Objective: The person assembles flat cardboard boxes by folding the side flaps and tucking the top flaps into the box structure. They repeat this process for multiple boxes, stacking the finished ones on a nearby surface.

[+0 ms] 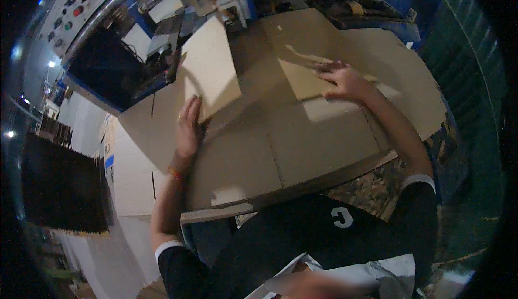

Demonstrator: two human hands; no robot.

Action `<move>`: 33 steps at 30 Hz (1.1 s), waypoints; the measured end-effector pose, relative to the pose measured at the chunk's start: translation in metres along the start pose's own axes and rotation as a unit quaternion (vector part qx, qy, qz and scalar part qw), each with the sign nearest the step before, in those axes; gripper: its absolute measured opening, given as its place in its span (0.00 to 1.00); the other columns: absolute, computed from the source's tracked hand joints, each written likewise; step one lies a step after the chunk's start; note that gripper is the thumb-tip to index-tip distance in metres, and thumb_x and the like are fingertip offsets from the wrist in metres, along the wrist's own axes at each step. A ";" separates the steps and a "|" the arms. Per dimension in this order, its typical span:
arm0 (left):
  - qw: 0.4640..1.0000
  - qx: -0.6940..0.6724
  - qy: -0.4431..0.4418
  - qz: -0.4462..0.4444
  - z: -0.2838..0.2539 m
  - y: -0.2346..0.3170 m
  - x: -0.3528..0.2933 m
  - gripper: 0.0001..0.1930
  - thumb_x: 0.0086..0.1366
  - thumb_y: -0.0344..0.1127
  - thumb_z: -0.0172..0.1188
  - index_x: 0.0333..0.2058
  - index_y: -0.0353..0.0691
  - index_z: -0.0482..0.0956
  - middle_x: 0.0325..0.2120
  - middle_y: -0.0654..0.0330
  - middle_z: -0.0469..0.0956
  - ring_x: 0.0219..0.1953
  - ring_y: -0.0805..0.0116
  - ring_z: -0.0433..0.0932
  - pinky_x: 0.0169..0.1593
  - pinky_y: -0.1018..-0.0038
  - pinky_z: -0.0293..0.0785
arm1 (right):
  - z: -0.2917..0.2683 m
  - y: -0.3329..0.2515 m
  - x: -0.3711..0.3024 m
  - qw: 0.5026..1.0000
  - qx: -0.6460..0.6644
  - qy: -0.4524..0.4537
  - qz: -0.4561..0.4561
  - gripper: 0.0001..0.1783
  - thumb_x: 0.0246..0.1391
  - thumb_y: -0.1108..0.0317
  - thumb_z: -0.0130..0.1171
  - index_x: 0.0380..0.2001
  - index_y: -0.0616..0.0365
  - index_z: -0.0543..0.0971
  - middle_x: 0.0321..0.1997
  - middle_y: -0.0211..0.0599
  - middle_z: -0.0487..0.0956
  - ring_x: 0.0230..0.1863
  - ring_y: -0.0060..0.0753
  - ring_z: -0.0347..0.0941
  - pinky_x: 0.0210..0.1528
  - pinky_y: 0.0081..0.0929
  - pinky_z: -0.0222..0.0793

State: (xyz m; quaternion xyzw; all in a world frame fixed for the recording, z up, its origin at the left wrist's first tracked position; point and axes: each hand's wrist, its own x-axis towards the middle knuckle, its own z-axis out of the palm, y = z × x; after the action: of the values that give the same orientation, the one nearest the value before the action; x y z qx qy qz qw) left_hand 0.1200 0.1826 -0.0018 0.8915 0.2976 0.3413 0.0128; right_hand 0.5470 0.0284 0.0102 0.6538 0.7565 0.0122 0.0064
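The left hand (190, 129) is set at the near left edge of a pale cream, flat, four-sided cardboard sheet (210, 64), with its fingers straight and drawn together; whether the sheet is gripped or merely touched cannot be told, as the thumb is not clearly seen. An orange-red band (175, 173) is worn on the left wrist. The right hand (348, 83) is held open, its fingers spread, over the right part of a tan, flat, four-sided cardboard sheet (308, 42); contact between fingertips and sheet cannot be made out for certain.

The cream sheet is seen to the left, and the tan one is laid to the right, well apart from it. Between and beneath them, a broad work surface is covered by brown, creased cardboard (237, 148). The cream sheet is brightly lit, while much of the brown cardboard is shaded.

At the far left, a dark blue metal machine frame (121, 77) is placed beside the work surface, and a grey control panel with round buttons (86, 5) is mounted beyond it. The far right side is bounded by a dark green, ridged wall (469, 67).
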 end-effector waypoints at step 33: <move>0.766 0.021 0.392 -0.509 -0.184 -0.115 -0.263 0.17 0.57 0.30 0.51 0.46 0.32 0.71 0.35 0.53 0.72 0.31 0.65 0.72 0.38 0.68 0.71 | -0.050 0.072 -0.229 0.477 0.544 0.652 0.228 0.25 0.48 0.73 0.56 0.51 0.67 0.67 0.51 0.42 0.72 0.52 0.38 0.67 0.52 0.30 0.61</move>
State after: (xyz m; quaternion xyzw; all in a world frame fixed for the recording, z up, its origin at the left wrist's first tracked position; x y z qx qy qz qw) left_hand -0.2085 0.1019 -0.0448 0.3985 0.6937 0.5981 0.0480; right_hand 0.6497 -0.1879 0.0602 0.4799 0.2222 0.0218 -0.8485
